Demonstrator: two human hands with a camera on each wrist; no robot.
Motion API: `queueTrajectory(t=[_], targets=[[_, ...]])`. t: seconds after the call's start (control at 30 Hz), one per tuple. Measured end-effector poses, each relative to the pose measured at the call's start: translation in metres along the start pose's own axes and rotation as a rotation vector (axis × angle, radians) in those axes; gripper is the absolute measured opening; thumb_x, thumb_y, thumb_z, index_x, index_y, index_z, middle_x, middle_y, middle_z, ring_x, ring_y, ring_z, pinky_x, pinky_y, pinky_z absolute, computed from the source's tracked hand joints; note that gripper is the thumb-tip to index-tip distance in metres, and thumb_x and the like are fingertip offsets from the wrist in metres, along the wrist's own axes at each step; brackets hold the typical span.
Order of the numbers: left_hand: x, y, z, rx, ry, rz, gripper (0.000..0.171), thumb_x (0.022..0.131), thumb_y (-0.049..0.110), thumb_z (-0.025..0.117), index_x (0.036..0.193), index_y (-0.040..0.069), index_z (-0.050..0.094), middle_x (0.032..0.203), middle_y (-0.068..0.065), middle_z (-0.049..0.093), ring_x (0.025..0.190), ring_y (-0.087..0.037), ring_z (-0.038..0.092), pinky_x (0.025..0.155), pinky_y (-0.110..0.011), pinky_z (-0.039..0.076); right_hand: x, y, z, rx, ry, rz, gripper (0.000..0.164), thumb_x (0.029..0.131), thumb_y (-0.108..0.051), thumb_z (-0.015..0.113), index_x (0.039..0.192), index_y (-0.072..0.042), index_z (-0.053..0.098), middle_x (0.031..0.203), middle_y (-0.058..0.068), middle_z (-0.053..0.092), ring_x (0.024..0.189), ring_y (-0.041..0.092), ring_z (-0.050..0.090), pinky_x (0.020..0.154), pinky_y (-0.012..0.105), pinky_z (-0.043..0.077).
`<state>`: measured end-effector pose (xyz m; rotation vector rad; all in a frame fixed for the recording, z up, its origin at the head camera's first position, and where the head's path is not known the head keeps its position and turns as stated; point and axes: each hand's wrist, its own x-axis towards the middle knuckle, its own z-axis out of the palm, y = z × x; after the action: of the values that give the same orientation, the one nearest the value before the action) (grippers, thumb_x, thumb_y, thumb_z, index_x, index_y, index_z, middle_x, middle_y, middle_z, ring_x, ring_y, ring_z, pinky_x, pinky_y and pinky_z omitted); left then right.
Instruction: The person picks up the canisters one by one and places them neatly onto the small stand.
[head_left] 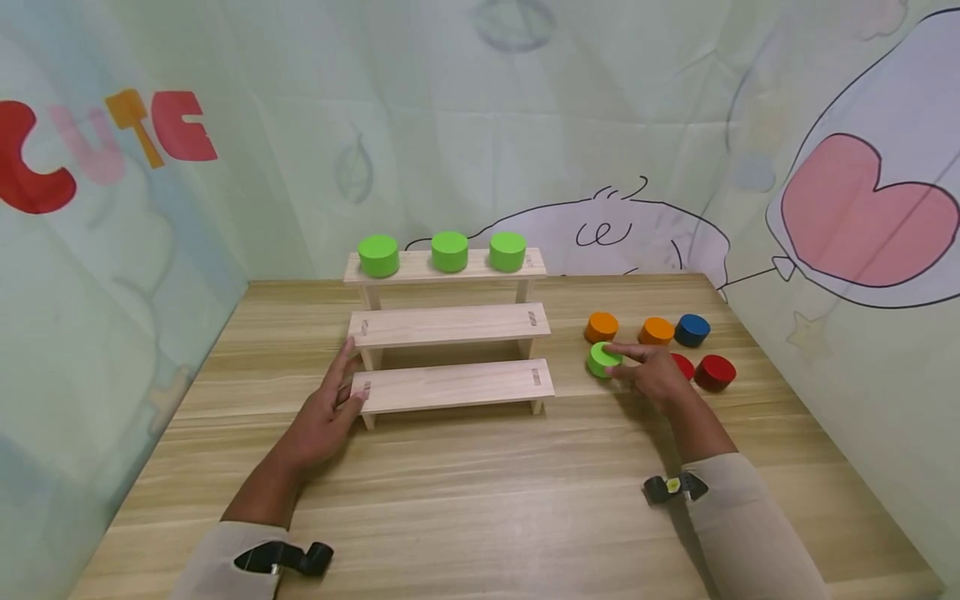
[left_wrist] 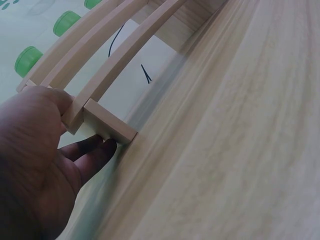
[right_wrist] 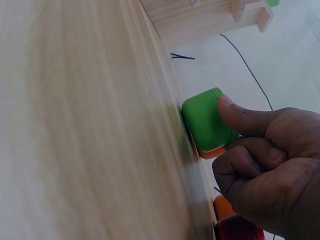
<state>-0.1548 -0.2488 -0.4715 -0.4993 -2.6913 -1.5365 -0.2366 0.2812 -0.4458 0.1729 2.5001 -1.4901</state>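
A three-step wooden stand (head_left: 453, 387) sits on the table, with three green round blocks (head_left: 450, 252) spaced along its top step. My left hand (head_left: 321, 423) grips the stand's left end, thumb at the lowest step and fingers against the side; the left wrist view shows fingertips at a leg (left_wrist: 111, 122). To the right of the stand, my right hand (head_left: 654, 375) pinches another green round block (head_left: 602, 361) between thumb and index finger. In the right wrist view that green block (right_wrist: 206, 120) is close over the tabletop, its other fingers curled beneath the palm.
Behind the right hand are two orange round blocks (head_left: 602, 327) and a blue one (head_left: 692, 330). Two red blocks (head_left: 715, 373) lie beside it, one partly hidden by the hand. A printed cloth (head_left: 420, 125) hangs around the wooden table (head_left: 465, 500).
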Motion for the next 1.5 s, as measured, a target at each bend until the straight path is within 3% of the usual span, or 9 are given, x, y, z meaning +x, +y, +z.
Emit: queueTrajectory(t=[0.1,0.27,0.33,0.37,0.47,0.67,0.87,1.4,1.5], targets=[[0.000,0.000,0.000,-0.003,-0.001,-0.002,0.084,0.119,0.019,0.046,0.174,0.044,-0.012,0.180,-0.029,0.019,0.157,-0.055,0.040,0.116,-0.065,0.048,-0.001,-0.001,0.000,0.002,0.007,-0.001,0.049,0.100,-0.017,0.082,0.148,-0.019,0.070,0.171,0.009,0.051,0.095,0.025,0.049,0.059,0.023,0.039],[0.001,0.000,0.000,0.003,-0.003,-0.006,0.084,0.119,0.021,0.046,0.173,0.046,-0.013,0.180,-0.028,0.019,0.158,-0.055,0.039,0.117,-0.066,0.047,-0.003,-0.003,0.001,0.018,0.023,-0.069,0.047,0.100,-0.019,0.082,0.146,-0.017,0.072,0.171,0.011,0.048,0.135,0.032,0.051,0.062,0.023,0.038],[0.001,0.000,0.000,0.005,-0.002,-0.003,0.084,0.119,0.021,0.046,0.173,0.046,-0.013,0.180,-0.028,0.020,0.157,-0.055,0.040,0.117,-0.066,0.047,-0.004,-0.004,0.001,0.027,0.031,-0.097,0.048,0.100,-0.020,0.082,0.146,-0.015,0.072,0.171,0.012,0.048,0.119,0.026,0.060,0.061,0.022,0.037],[0.001,0.000,0.000,0.006,-0.001,-0.002,0.084,0.119,0.021,0.046,0.173,0.046,-0.013,0.180,-0.028,0.020,0.157,-0.055,0.040,0.117,-0.065,0.047,-0.004,-0.004,0.001,0.033,0.034,-0.107,0.048,0.100,-0.020,0.082,0.146,-0.015,0.071,0.171,0.012,0.048,0.102,0.022,0.060,0.059,0.022,0.036],[0.001,-0.001,0.000,0.008,0.000,-0.001,0.084,0.119,0.020,0.046,0.173,0.046,-0.012,0.180,-0.028,0.020,0.157,-0.054,0.041,0.116,-0.064,0.048,-0.006,-0.006,0.000,0.047,0.047,-0.120,0.049,0.100,-0.021,0.082,0.147,-0.017,0.071,0.171,0.010,0.048,0.069,0.014,0.042,0.056,0.020,0.035],[0.000,-0.001,0.000,0.011,0.002,-0.003,0.085,0.118,0.019,0.046,0.173,0.046,-0.012,0.180,-0.028,0.021,0.157,-0.054,0.041,0.115,-0.060,0.049,-0.011,-0.016,0.001,0.036,0.077,-0.156,0.051,0.100,-0.025,0.082,0.149,-0.020,0.070,0.171,0.009,0.049,0.080,0.012,0.046,0.057,0.020,0.036],[0.000,-0.003,0.000,0.016,0.008,-0.001,0.085,0.118,0.017,0.046,0.174,0.045,-0.012,0.179,-0.029,0.021,0.156,-0.055,0.041,0.114,-0.060,0.050,-0.012,-0.024,0.004,0.105,0.079,-0.222,0.049,0.101,-0.021,0.081,0.149,-0.014,0.069,0.170,0.011,0.050,0.053,0.010,0.034,0.054,0.020,0.032],[0.001,0.001,0.001,0.022,0.009,-0.004,0.085,0.118,0.017,0.046,0.174,0.044,-0.012,0.179,-0.028,0.022,0.157,-0.054,0.041,0.116,-0.064,0.047,-0.014,-0.047,0.020,0.322,0.183,-0.462,0.045,0.103,-0.012,0.078,0.145,0.001,0.068,0.164,0.019,0.056,0.044,0.003,0.031,0.049,0.015,0.030],[0.001,0.002,0.001,0.019,0.007,-0.006,0.085,0.118,0.017,0.046,0.174,0.044,-0.012,0.179,-0.028,0.022,0.157,-0.054,0.041,0.116,-0.063,0.047,-0.016,-0.054,0.025,0.301,0.242,-0.486,0.043,0.101,-0.014,0.081,0.141,-0.002,0.072,0.162,0.018,0.058,0.057,-0.007,0.050,0.052,0.012,0.036]])
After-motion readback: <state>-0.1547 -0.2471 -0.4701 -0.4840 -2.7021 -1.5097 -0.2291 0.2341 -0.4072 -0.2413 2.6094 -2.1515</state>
